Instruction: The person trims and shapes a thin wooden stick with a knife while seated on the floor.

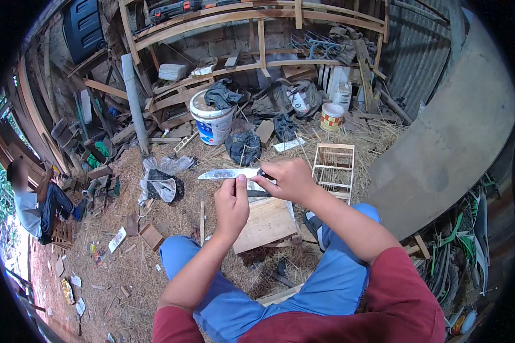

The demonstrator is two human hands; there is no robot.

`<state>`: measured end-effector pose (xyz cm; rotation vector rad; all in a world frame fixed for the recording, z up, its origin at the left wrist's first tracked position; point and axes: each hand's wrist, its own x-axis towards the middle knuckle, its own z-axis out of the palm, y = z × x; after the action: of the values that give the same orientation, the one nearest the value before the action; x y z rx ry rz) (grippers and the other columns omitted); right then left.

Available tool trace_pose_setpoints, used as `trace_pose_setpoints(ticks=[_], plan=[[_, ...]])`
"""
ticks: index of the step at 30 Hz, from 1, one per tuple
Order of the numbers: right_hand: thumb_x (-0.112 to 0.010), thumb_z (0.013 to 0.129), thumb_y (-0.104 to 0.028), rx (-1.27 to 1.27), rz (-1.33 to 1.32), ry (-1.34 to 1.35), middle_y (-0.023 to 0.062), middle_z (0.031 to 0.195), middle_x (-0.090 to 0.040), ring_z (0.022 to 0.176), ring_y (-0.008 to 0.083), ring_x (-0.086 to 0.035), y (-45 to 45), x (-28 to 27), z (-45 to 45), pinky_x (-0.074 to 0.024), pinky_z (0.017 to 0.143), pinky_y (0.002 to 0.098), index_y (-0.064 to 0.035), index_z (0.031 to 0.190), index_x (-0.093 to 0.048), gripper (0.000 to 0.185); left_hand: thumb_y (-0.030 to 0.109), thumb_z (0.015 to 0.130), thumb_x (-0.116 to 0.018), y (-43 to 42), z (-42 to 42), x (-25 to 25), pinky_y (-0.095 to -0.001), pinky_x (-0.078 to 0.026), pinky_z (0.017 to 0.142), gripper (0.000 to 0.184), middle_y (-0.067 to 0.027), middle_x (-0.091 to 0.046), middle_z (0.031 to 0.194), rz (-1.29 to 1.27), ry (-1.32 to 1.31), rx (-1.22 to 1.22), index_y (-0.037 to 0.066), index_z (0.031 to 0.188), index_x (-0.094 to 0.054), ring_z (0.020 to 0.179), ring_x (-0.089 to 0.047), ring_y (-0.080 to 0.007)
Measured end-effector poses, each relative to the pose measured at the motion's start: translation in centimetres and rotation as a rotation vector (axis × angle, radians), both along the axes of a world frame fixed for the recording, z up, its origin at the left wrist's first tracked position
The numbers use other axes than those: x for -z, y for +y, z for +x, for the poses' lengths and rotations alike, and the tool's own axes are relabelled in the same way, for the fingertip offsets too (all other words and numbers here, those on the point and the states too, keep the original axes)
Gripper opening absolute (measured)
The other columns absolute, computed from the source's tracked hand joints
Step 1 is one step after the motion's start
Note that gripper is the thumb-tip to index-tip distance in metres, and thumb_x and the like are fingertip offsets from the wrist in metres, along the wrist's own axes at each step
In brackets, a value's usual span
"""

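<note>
A knife (pixel 225 173) is held level in front of me, its wide metal blade pointing left. My right hand (pixel 287 180) is wrapped around its dark handle. Just below the blade, my left hand (pixel 232 204) is closed, thumb up against the lower edge. What its fingers pinch is too small to tell; a thin light sliver may run between the two thumbs. Beneath my hands, a wooden board (pixel 266 224) lies between my knees. A dark bar-shaped object (pixel 259 194) shows at its far end, partly hidden by my hands.
A small slatted wooden frame (pixel 334 170) stands beyond my right knee. Farther off are a white bucket (pixel 213 122), black plastic bags (pixel 243 148) and a small tub (pixel 331 117). A large sheet panel (pixel 440 131) leans at right. Another person (pixel 37 206) sits at far left.
</note>
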<state>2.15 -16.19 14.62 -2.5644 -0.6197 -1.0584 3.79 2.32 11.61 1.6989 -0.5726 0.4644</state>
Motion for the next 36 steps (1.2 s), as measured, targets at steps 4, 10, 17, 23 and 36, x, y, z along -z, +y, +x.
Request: trace_pose_setpoints(ticks=[4,10,17,23,36], plan=[[-0.068,0.092,-0.041,-0.018,0.038,0.055,0.0103,0.063,-0.061,0.056,0.0313,-0.063,-0.1,0.2,0.0,-0.0464,0.048,0.042,-0.0085,0.071,-0.057,0.04,0.019,0.107,-0.05,0.1,-0.1,-0.1,-0.0374,-0.039,0.054,0.031,-0.0142,-0.056,0.065,-0.01,-0.014,0.015,-0.003,0.086,-0.058,0.057,-0.05,-0.0171],[-0.069,0.091,-0.042,-0.05,0.058,0.012,0.0108,0.062,-0.059,0.055,0.0321,-0.062,-0.3,-0.1,0.1,-0.045,0.048,0.0422,-0.0074,0.069,-0.055,0.043,0.02,0.107,-0.05,0.2,-0.3,-0.3,-0.0374,-0.04,0.056,0.033,-0.0131,-0.055,0.066,-0.018,0.01,0.032,-0.003,0.084,-0.056,0.058,-0.049,-0.0173],[-0.071,0.09,-0.042,-0.058,0.055,-0.041,0.0098,0.059,-0.055,0.053,0.0312,-0.06,-0.1,-0.3,0.0,-0.0431,0.047,0.0413,-0.0078,0.068,-0.052,0.045,0.022,0.106,-0.056,0.0,-0.7,-0.5,-0.0345,-0.035,0.053,0.035,-0.0068,-0.046,0.062,-0.063,0.022,0.004,-0.001,0.079,-0.055,0.059,-0.039,-0.0114],[-0.066,0.092,-0.049,-0.04,0.016,-0.08,0.008,0.057,-0.057,0.051,0.0281,-0.061,-0.2,-0.2,0.3,-0.0441,0.045,0.0408,-0.01,0.067,-0.052,0.048,0.02,0.104,-0.06,0.1,-0.8,-0.8,-0.0332,-0.031,0.051,0.038,-0.0034,-0.04,0.059,-0.064,0.02,-0.028,0.0,0.074,-0.05,0.058,-0.035,-0.0085],[-0.066,0.093,-0.046,-0.031,0.012,-0.04,0.0077,0.059,-0.06,0.053,0.0274,-0.063,-0.2,-0.2,0.4,-0.0458,0.046,0.0409,-0.0107,0.07,-0.054,0.044,0.027,0.104,-0.06,0.1,-0.3,0.0,-0.0302,-0.03,0.051,0.038,0.0022,-0.043,0.062,-0.165,0.134,0.046,-0.002,0.08,-0.058,0.061,-0.036,-0.0048]])
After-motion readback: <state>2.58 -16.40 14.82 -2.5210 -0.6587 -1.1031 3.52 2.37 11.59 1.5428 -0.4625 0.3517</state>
